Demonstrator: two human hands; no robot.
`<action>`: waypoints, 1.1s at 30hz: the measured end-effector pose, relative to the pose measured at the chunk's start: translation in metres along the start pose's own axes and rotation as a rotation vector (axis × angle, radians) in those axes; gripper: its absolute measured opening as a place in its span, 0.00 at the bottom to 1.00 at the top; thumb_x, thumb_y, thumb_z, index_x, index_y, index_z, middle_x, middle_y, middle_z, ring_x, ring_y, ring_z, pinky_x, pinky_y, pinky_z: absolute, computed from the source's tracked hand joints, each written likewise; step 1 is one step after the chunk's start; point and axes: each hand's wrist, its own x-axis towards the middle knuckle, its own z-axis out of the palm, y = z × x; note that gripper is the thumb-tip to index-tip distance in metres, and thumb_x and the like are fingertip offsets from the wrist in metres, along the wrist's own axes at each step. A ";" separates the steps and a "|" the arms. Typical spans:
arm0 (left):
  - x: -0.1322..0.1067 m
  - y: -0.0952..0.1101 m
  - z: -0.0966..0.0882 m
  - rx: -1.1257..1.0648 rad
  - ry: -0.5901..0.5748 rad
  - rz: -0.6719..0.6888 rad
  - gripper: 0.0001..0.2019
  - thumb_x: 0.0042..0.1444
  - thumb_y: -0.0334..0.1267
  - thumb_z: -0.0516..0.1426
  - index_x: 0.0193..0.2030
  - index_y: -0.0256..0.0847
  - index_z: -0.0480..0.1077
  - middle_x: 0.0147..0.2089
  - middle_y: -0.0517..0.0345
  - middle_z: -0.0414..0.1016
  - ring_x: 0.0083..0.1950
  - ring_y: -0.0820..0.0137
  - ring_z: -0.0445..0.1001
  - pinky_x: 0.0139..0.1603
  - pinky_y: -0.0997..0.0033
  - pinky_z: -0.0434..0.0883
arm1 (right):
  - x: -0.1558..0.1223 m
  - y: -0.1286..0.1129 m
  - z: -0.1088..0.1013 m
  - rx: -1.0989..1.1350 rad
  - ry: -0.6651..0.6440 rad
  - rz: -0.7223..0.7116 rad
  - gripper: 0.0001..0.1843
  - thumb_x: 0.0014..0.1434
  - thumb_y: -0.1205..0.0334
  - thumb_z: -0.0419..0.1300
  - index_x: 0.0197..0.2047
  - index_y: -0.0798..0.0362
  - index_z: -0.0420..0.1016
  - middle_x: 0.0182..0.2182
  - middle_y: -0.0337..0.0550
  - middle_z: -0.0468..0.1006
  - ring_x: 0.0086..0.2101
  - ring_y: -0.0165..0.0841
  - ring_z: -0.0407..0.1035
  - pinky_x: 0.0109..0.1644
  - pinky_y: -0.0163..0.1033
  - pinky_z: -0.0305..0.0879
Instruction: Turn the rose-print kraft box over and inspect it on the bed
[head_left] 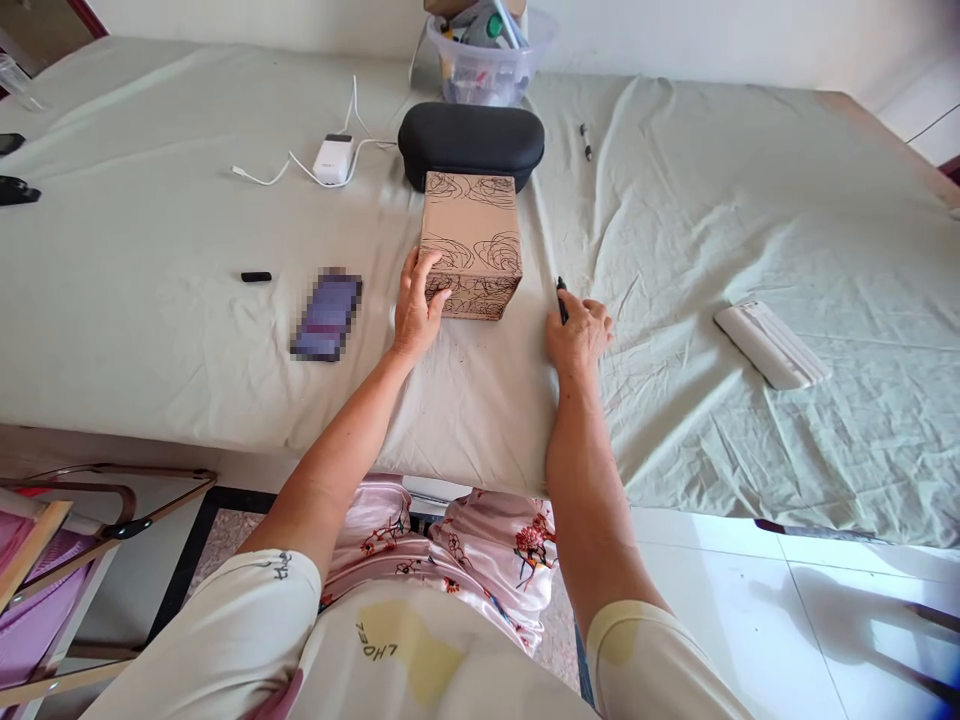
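Both hands were at the brown cardboard box with black scribbled rose drawings (472, 240) on the pale green sheet-covered bed (712, 220).

Specifically, the left hand (417, 305) lay open, fingers spread against the box's near left corner, while the right hand (579, 328) rested on the sheet just right of it, curled around what looked like a thin black pen (560, 297). Behind the box, touching it, sat a black oval zip case (471, 142); a dark smartphone (327, 315) lay to the left.

We wear a cream short-sleeved top with small dark lettering and a yellowish patch; pink satin floral trousers | our forearms and hands are bare; no rings visible
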 end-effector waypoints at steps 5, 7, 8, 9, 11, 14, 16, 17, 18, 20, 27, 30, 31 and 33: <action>0.004 -0.005 -0.004 -0.034 -0.045 0.000 0.30 0.73 0.65 0.50 0.71 0.49 0.63 0.78 0.40 0.64 0.81 0.57 0.63 0.85 0.48 0.58 | -0.003 -0.005 0.007 0.067 -0.015 -0.053 0.23 0.62 0.68 0.55 0.53 0.54 0.88 0.49 0.57 0.76 0.52 0.48 0.71 0.66 0.72 0.64; 0.005 -0.006 -0.004 -0.017 -0.045 0.023 0.29 0.74 0.64 0.49 0.71 0.48 0.63 0.77 0.40 0.65 0.81 0.57 0.63 0.85 0.49 0.59 | -0.001 -0.003 0.011 0.195 0.045 -0.099 0.22 0.60 0.68 0.54 0.50 0.56 0.86 0.43 0.53 0.76 0.46 0.44 0.72 0.63 0.65 0.69; 0.006 -0.006 -0.004 -0.005 -0.043 0.034 0.29 0.75 0.63 0.49 0.72 0.48 0.63 0.77 0.40 0.66 0.81 0.58 0.63 0.85 0.49 0.59 | 0.000 -0.003 0.013 0.281 0.093 -0.147 0.21 0.60 0.67 0.54 0.50 0.56 0.85 0.41 0.51 0.75 0.44 0.42 0.72 0.60 0.61 0.72; 0.007 -0.007 -0.003 0.008 -0.039 0.041 0.28 0.75 0.62 0.49 0.71 0.48 0.63 0.77 0.40 0.66 0.81 0.59 0.63 0.84 0.49 0.60 | -0.001 -0.003 0.013 0.364 0.142 -0.202 0.20 0.61 0.65 0.53 0.50 0.55 0.83 0.40 0.49 0.75 0.44 0.40 0.72 0.58 0.57 0.73; 0.008 -0.007 -0.002 0.030 -0.029 0.048 0.27 0.76 0.61 0.48 0.72 0.49 0.62 0.76 0.40 0.67 0.81 0.60 0.65 0.84 0.49 0.61 | -0.005 -0.008 0.012 0.505 0.223 -0.312 0.19 0.66 0.60 0.51 0.52 0.53 0.79 0.42 0.47 0.75 0.43 0.37 0.73 0.54 0.51 0.75; 0.009 -0.007 -0.001 0.042 -0.027 0.049 0.26 0.76 0.61 0.47 0.72 0.50 0.62 0.77 0.40 0.66 0.80 0.61 0.66 0.84 0.48 0.61 | -0.021 -0.024 0.006 0.615 0.257 -0.455 0.18 0.73 0.52 0.47 0.53 0.49 0.75 0.44 0.46 0.74 0.40 0.35 0.74 0.48 0.46 0.75; 0.010 -0.008 -0.002 0.042 -0.036 0.043 0.27 0.76 0.62 0.47 0.72 0.51 0.62 0.77 0.40 0.66 0.81 0.60 0.65 0.83 0.47 0.61 | -0.034 -0.036 0.001 0.632 0.266 -0.556 0.18 0.74 0.48 0.49 0.51 0.49 0.74 0.43 0.46 0.74 0.42 0.36 0.74 0.46 0.45 0.75; 0.010 -0.008 -0.002 0.038 -0.041 0.036 0.27 0.76 0.62 0.48 0.72 0.51 0.62 0.77 0.41 0.66 0.81 0.59 0.64 0.83 0.47 0.61 | -0.039 -0.041 -0.001 0.626 0.253 -0.596 0.18 0.74 0.46 0.50 0.50 0.49 0.73 0.43 0.47 0.74 0.43 0.37 0.74 0.46 0.45 0.75; 0.010 -0.008 -0.003 0.028 -0.047 0.030 0.28 0.75 0.63 0.48 0.72 0.51 0.62 0.77 0.41 0.66 0.81 0.59 0.64 0.83 0.46 0.61 | -0.044 -0.045 -0.003 0.622 0.234 -0.622 0.18 0.74 0.44 0.51 0.49 0.49 0.73 0.43 0.47 0.74 0.44 0.37 0.75 0.46 0.44 0.75; 0.011 -0.009 -0.004 0.000 -0.058 0.023 0.29 0.74 0.64 0.49 0.72 0.51 0.62 0.77 0.41 0.65 0.81 0.58 0.64 0.84 0.46 0.60 | -0.050 -0.050 -0.007 0.639 0.196 -0.627 0.19 0.75 0.44 0.51 0.49 0.49 0.72 0.42 0.46 0.74 0.42 0.35 0.75 0.46 0.43 0.76; 0.009 -0.011 -0.002 -0.025 -0.017 0.041 0.31 0.73 0.66 0.50 0.72 0.50 0.63 0.77 0.40 0.66 0.80 0.57 0.65 0.83 0.49 0.61 | -0.058 -0.055 -0.012 0.577 -0.042 -0.688 0.14 0.71 0.54 0.52 0.46 0.51 0.77 0.40 0.45 0.81 0.34 0.31 0.73 0.43 0.40 0.73; 0.010 -0.012 0.000 -0.019 -0.020 0.083 0.28 0.75 0.62 0.49 0.72 0.49 0.62 0.77 0.40 0.66 0.81 0.57 0.65 0.84 0.50 0.61 | -0.057 -0.053 -0.006 0.451 -0.128 -0.626 0.15 0.66 0.55 0.53 0.45 0.52 0.79 0.40 0.46 0.83 0.30 0.30 0.71 0.40 0.40 0.70; 0.010 -0.012 0.001 -0.010 -0.031 0.096 0.27 0.76 0.61 0.48 0.73 0.50 0.61 0.77 0.41 0.66 0.81 0.58 0.63 0.84 0.50 0.60 | -0.056 -0.052 -0.004 0.417 -0.146 -0.607 0.15 0.64 0.56 0.53 0.44 0.52 0.79 0.40 0.46 0.83 0.29 0.31 0.70 0.39 0.41 0.69; 0.011 -0.014 0.002 0.026 -0.039 0.103 0.26 0.77 0.59 0.47 0.73 0.49 0.61 0.77 0.42 0.66 0.82 0.58 0.62 0.84 0.50 0.61 | -0.053 -0.048 -0.001 0.364 -0.189 -0.601 0.15 0.60 0.57 0.54 0.43 0.52 0.80 0.37 0.45 0.83 0.28 0.32 0.70 0.39 0.41 0.67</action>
